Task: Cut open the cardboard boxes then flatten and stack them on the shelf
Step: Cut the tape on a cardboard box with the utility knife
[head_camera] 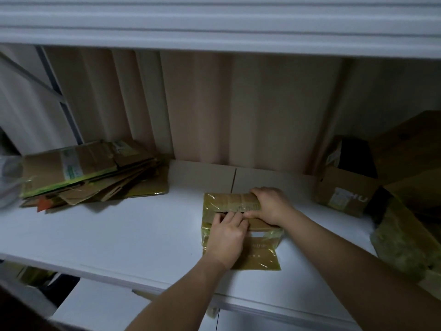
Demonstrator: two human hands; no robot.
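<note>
A small cardboard box [229, 201] wrapped in yellowish tape lies on the white shelf [119, 235], its top flaps parting along a slit. My right hand [269, 205] grips the far flap, thumb at the slit and fingers curled over the far edge. My left hand [226, 237] lies on the near half, its fingertips pressing at the slit. A near flap of the box [260, 259] lies flat toward me. A stack of flattened boxes [90, 173] sits at the shelf's left. No cutting tool is in sight.
A flat pale cardboard sheet [202, 175] lies behind the box against the ribbed back wall. Open and taped boxes [346, 187] crowd the right end, with a crumpled taped one [403, 242] nearest. An upper shelf edge [214, 32] overhangs. A clear plastic item [9, 182] sits far left.
</note>
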